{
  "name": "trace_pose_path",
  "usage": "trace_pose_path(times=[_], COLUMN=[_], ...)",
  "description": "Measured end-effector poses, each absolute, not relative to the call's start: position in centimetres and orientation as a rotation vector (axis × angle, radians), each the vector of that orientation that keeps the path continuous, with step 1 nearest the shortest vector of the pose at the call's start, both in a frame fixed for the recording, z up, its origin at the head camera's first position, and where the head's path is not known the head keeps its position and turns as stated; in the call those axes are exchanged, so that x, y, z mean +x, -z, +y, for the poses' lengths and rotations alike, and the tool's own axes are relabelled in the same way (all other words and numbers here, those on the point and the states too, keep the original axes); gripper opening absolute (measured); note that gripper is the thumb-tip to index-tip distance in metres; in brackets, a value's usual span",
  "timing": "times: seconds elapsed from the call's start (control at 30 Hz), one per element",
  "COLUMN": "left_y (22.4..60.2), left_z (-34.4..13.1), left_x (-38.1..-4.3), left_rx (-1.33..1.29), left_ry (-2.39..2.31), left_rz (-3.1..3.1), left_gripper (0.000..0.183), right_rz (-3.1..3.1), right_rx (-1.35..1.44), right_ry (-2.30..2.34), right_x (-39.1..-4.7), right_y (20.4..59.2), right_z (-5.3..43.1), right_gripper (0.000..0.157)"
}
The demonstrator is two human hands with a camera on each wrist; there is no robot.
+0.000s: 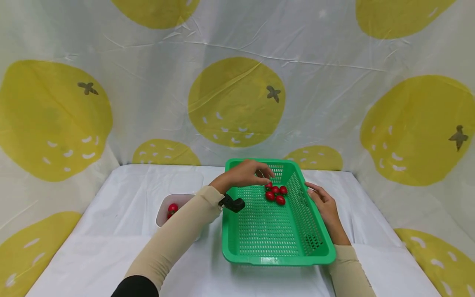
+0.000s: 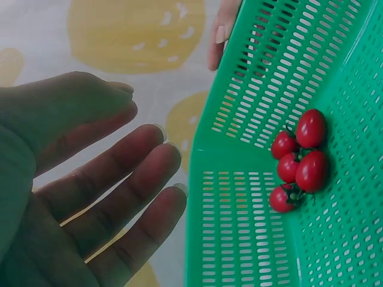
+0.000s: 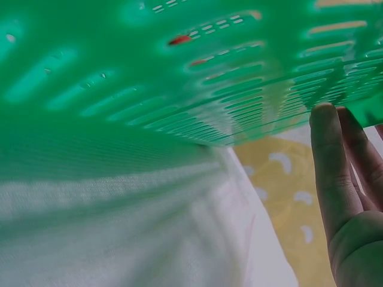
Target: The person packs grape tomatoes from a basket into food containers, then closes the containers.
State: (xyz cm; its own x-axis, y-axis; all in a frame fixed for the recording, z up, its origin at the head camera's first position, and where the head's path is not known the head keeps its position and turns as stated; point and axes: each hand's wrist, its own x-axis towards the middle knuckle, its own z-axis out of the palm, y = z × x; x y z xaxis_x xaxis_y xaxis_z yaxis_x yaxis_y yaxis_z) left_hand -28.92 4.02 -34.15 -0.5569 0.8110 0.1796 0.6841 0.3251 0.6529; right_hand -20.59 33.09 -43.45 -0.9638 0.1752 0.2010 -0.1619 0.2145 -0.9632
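The left hand (image 1: 248,173) hovers empty, fingers apart, near tomatoes (image 1: 280,200) in the green basket (image 1: 278,260), while the right hand (image 1: 326,206), fingers straight, touches its side, seemingly steadying it.

Head camera: above the fingers (image 2: 149,173), facing forward-down. Wrist cameras: close behind, facing along them. Shared: slotted green basket (image 1: 267,235).

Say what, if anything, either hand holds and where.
Nothing clearly held: left hand empty; the right hand seems only to touch the green basket's right rim.
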Motion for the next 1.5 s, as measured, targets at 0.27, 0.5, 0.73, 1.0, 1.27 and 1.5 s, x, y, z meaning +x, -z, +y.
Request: trace_pose_path(times=[0.27,0.5,0.73,1.0,1.27,1.5], left_y=[35.0,35.9,37.3,39.3,41.3,42.0], left_z=[6.7,9.1,10.7,11.0,10.8,11.2], left_x=[-29.7,-30.1,-30.6,-30.8,-31.0,-31.1], left_rx=[1.289,1.278,1.220,1.096,1.036,1.025], left_ry=[-1.092,-1.049,-1.065,-1.143,-1.077,-1.050], left_rz=[2.360,2.383,2.358,2.328,2.389,2.361], left_gripper=[0.020,0.018,0.019,0.020,0.019,0.021], right_rz=[-2.269,-2.264,-2.247,-2.253,-2.289,-2.290], right_rx=[0.042,0.014,0.041,0.007,-0.007,-0.020], right_ry=[-1.780,-1.799,-1.822,-1.826,-1.781,-1.781], right_x=[-20.4,-19.9,-20.1,-20.1,-20.0,-19.8], right_y=[43.5,43.4,43.7,43.5,43.4,43.2], right_z=[32.8,32.7,33.1,32.8,32.5,32.5], right_gripper=[0.043,0.042,0.045,0.045,0.043,0.044])
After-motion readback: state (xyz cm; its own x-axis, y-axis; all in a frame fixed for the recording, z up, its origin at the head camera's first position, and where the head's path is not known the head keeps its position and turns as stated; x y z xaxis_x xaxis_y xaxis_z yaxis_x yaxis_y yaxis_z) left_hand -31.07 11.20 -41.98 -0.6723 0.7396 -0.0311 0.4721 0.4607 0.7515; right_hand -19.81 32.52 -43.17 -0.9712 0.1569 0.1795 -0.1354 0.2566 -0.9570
